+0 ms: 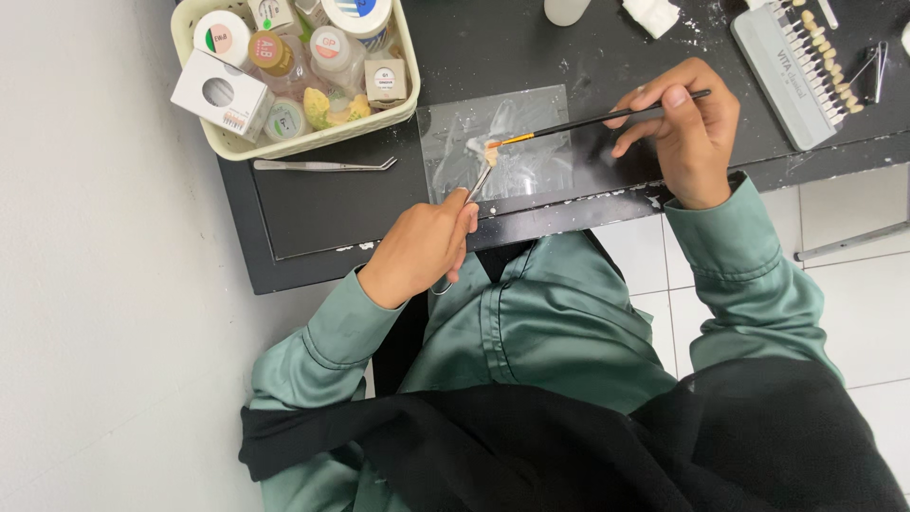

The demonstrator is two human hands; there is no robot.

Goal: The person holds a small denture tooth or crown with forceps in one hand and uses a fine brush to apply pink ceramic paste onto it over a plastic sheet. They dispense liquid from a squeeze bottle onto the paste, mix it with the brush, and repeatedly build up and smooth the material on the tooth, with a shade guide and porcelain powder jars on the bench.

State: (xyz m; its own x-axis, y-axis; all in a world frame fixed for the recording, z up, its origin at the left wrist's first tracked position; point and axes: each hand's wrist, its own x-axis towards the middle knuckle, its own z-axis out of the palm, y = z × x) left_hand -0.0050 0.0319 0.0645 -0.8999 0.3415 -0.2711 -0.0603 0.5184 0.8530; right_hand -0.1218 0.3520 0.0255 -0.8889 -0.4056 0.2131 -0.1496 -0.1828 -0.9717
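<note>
while the left hand grips a metal tweezer-like holder that carries a small tooth-coloured piece over the clear glass slab, the right hand is closed on a slim black brush whose orange-banded tip meets that piece. both hands are clamped on their tools and stand well apart, left hand near the bench edge, right hand further right above the dark bench.

step in hand, as judged: material is being laid onto the small piece with the brush tip, the piece held just above the slab near its middle. whitish smears show on the slab around it.

the next move would call for a steady left grip so the piece does not turn, and light, short strokes from the brush. whether the brush is loaded cannot be told.

also noted: a cream basket of small jars and boxes at far left, loose tweezers lying just beside it on the bench, a grey shade guide with tooth tabs at far right.
</note>
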